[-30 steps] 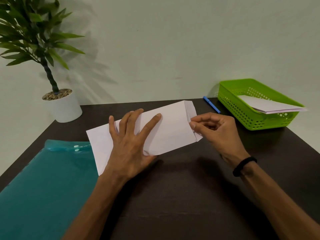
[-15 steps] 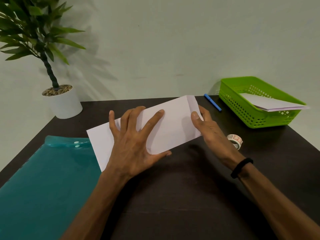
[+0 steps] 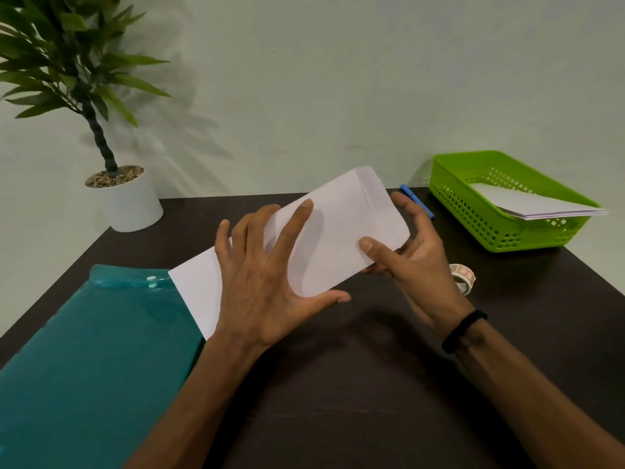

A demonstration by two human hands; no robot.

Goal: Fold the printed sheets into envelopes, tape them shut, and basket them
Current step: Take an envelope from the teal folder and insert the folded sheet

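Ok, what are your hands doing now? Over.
Left hand spread on the white paper envelope. Right hand pinching its flap end. Patterned tape roll just behind the right wrist.

Home or office desk (dark tabletop [image 3: 338,384]), potted plant [image 3: 101,130], green basket [image 3: 473,211], teal folder [image 3: 84,367]
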